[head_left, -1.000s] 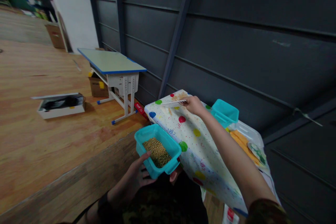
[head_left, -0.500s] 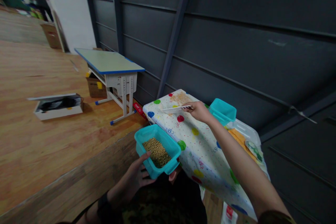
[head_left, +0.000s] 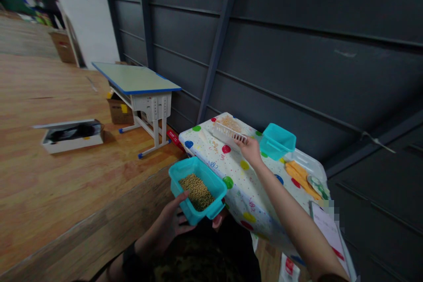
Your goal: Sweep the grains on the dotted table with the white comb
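My left hand (head_left: 172,218) grips a teal plastic container (head_left: 216,180), thumb over its near wall and fingers underneath, beside the table's left edge. Inside lie small round yellowish-green beans (head_left: 198,191). My right hand (head_left: 250,150), arm stretched across the table, pinches the end of a white plastic piece with a slotted side (head_left: 228,132), like a shallow basket. It is held tilted over the tabletop, close to a spread of pale tan grains or crumbs (head_left: 230,122). How deep the white piece is, I cannot tell. A second teal container (head_left: 279,141) stands just right of that hand.
The table wears a dotted white tablecloth (head_left: 231,189). At its right lie an orange cloth (head_left: 302,179), a clear tray (head_left: 310,163) and a clipboard with paper (head_left: 327,227). A school desk (head_left: 139,77) and an open white box (head_left: 74,136) stand left; people are far off.
My right hand has turned the white slotted piece, so its slotted side now faces me, and shifted slightly right and down. The left hand and its container stay almost still.
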Available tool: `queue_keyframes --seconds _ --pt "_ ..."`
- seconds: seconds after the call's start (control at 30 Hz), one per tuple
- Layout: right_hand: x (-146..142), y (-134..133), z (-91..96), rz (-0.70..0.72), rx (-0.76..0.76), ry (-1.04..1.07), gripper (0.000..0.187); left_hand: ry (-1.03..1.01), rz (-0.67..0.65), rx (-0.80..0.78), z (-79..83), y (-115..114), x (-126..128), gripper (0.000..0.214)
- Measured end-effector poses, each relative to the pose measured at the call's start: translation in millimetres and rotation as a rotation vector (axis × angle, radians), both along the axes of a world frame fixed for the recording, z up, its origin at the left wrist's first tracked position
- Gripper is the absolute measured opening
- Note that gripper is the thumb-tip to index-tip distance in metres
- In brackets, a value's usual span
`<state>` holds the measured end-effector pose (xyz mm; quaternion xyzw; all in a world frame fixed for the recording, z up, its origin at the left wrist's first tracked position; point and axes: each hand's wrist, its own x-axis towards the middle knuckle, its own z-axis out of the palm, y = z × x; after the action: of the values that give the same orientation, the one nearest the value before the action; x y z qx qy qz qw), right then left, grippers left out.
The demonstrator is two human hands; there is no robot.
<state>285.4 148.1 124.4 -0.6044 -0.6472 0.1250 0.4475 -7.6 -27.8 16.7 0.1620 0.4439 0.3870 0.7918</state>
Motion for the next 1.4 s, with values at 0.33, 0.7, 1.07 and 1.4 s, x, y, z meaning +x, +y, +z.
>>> queue_keyframes --seconds 0.33,0.7,1.07,1.4 --pt "-6.9 1.0 -2.4 -0.015 0.004 -0.042 0.020 -0.022 0.008 -0.036 -10.4 3.1 0.8 0.090" --pt "4.2 0.9 -12.2 -0.006 -0.002 0.036 0.026 -0.025 0.020 -0.029 -5.6 1.3 0.0 0.089" --pt "13.4 -9.7 -18.6 0.036 -0.040 0.115 0.035 -0.040 0.002 -0.007 -13.4 1.7 -1.3 0.086" --pt "20.2 -21.8 -25.6 0.055 -0.061 0.184 0.045 -0.030 -0.004 0.002 -13.6 4.2 -2.9 0.085"
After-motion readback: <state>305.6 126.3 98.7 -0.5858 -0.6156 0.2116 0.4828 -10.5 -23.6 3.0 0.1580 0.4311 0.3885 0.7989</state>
